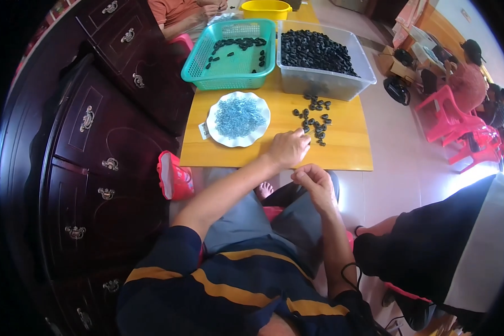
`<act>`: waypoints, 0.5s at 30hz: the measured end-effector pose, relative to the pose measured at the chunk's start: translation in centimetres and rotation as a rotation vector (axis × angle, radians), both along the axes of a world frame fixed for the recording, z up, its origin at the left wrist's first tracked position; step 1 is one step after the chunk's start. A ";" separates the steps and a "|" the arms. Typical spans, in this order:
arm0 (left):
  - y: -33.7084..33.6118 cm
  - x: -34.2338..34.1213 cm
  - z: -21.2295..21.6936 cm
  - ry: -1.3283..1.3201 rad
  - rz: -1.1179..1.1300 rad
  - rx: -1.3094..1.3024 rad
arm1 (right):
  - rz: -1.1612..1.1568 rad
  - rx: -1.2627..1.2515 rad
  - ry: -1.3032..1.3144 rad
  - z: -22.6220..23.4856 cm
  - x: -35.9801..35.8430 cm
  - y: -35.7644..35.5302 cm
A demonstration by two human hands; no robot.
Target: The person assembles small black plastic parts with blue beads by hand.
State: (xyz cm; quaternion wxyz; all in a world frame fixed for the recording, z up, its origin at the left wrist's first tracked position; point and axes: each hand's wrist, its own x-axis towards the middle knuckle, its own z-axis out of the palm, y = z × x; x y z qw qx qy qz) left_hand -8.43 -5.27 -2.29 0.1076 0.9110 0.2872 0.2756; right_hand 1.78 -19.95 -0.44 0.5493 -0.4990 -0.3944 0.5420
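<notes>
My left hand [288,147] rests on the yellow wooden table [341,151], fingertips at the near edge of a loose pile of small black rings [313,119]; whether it pinches one I cannot tell. Below the table's front edge, over my lap, my right hand [315,182] has its fingers pinched together, and anything between them is too small to see. To the left of the pile sits a white scalloped plate [260,131] heaped with small pale blue pieces [238,116].
A clear plastic tub [325,81] full of black rings stands at the back right, a teal basket [229,73] with some rings beside it, a yellow bowl [266,8] behind. Dark wooden cabinets [95,145] line the left. Another person [182,14] sits at the far end; pink plastic chairs [459,120] stand to the right.
</notes>
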 end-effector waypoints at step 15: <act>-4.9 -2.6 3.9 -0.500 -0.222 -0.543 | -0.218 -0.072 0.475 -1.6 1.3 0.2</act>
